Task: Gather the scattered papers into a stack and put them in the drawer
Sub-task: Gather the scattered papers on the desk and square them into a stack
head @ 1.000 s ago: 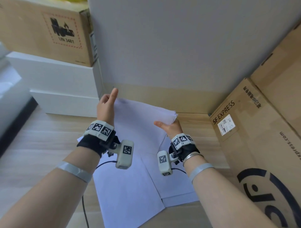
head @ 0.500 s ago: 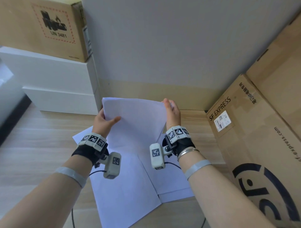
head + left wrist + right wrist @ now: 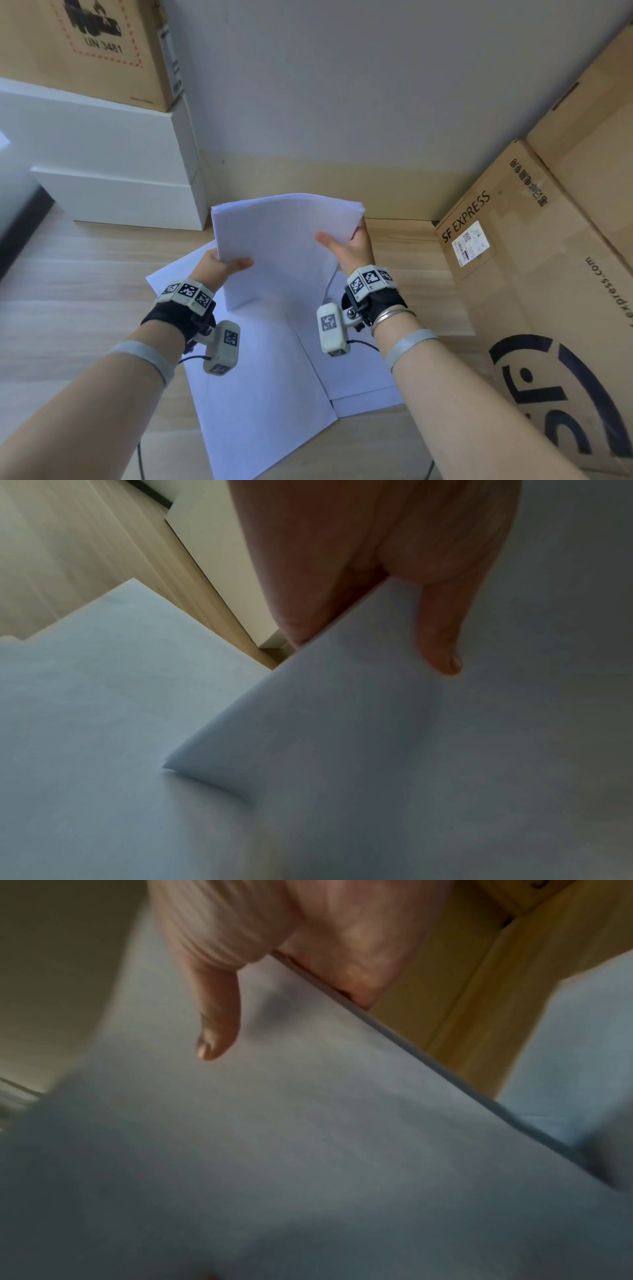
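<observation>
A thin stack of white papers (image 3: 284, 246) stands tilted on edge, its lower corner touching the sheets below. My left hand (image 3: 222, 265) pinches its left edge, thumb on the front face; the left wrist view shows the stack (image 3: 394, 723) under that thumb. My right hand (image 3: 346, 245) grips the right edge, thumb across the front, and the same stack (image 3: 308, 1137) fills the right wrist view. More loose white sheets (image 3: 260, 394) lie overlapping flat on the wooden floor (image 3: 68, 308) beneath my wrists. No drawer is plainly visible.
White stacked boxes (image 3: 113, 164) with a cardboard box (image 3: 85, 44) on top stand at the left rear. Large SF Express cartons (image 3: 548, 308) line the right side. A grey wall (image 3: 342, 85) with a wooden skirting closes the back.
The stack was lifted off the floor and stood more upright. My left hand came down from its raised open pose to pinch the left edge; my right hand shifted its hold on the right edge.
</observation>
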The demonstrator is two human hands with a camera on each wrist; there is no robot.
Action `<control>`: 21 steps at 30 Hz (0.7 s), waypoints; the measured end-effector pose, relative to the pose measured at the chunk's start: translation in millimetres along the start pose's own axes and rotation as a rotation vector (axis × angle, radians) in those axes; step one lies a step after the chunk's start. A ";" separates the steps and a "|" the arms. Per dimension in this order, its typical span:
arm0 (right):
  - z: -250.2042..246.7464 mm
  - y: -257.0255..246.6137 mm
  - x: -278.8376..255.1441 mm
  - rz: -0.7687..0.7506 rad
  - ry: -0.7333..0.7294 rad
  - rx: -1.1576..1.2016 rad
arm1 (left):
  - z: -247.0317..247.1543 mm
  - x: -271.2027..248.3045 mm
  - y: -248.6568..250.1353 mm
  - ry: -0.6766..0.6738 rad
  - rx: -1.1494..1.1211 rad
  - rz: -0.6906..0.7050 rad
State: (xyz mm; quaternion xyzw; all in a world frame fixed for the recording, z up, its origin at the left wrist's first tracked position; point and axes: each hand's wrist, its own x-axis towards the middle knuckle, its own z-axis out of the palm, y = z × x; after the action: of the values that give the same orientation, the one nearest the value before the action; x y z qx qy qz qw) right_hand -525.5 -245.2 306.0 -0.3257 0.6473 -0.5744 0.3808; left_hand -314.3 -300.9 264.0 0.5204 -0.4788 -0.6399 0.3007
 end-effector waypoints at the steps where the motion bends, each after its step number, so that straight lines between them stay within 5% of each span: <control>1: -1.5 5.2 -3.1 0.055 -0.010 -0.035 | 1.2 1.1 -3.6 0.002 0.025 -0.009; 7: -3.2 26.0 -15.5 0.221 -0.059 -0.181 | 13.7 5.2 -17.6 0.162 0.093 0.044; 14: -6.2 46.0 -12.8 0.300 -0.072 -0.157 | 1.9 -0.4 -36.4 0.074 0.109 -0.015; 21: 0.6 84.1 -17.2 0.457 0.008 -0.266 | 14.8 2.6 -49.9 0.152 0.188 -0.041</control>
State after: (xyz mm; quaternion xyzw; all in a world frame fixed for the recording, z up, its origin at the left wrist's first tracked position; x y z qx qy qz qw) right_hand -515.1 -219.9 224.7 -0.2158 0.7753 -0.3847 0.4521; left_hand -323.4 -280.7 216.8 0.6029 -0.5021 -0.5568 0.2728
